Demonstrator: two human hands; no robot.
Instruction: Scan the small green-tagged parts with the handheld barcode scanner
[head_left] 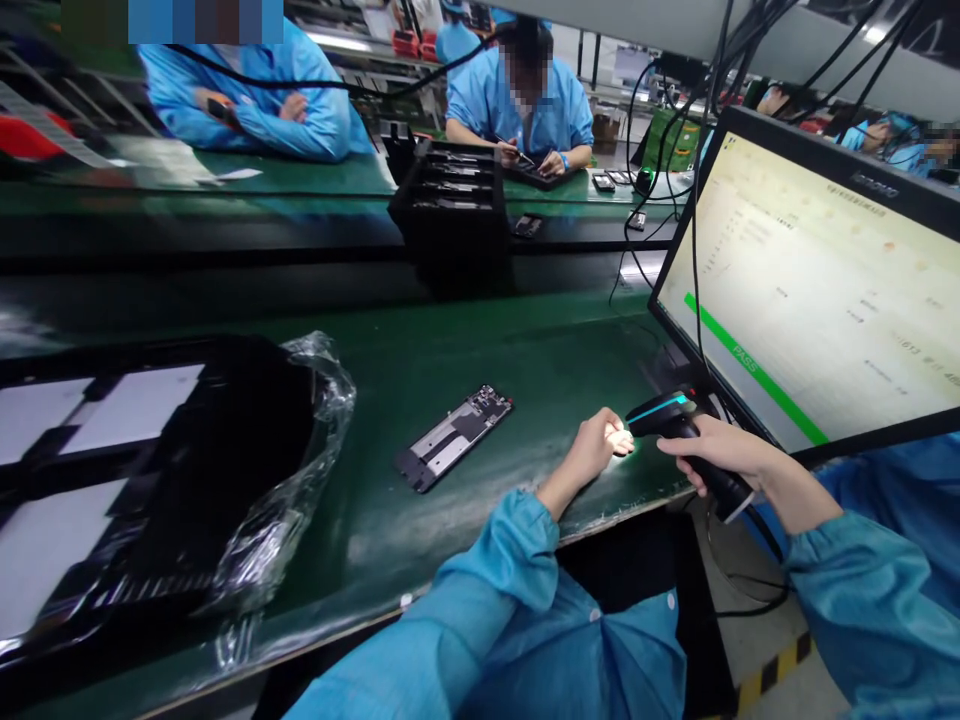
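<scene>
My right hand is wrapped around the grip of a black barcode scanner with a blue stripe. Its bright light falls on the fingers of my left hand, which are curled together just above the green mat near the table's front edge. Whatever those fingers pinch, if anything, is hidden by the hand and the glare. To the left of that hand, an opened phone body lies on the mat with its circuit board and metal frame exposed. Neither hand touches it.
A monitor showing a green PASS bar stands at the right. Black trays with pale panels and clear plastic wrap lie at left. A black rack stands beyond. Two co-workers sit opposite; cables hang by the monitor.
</scene>
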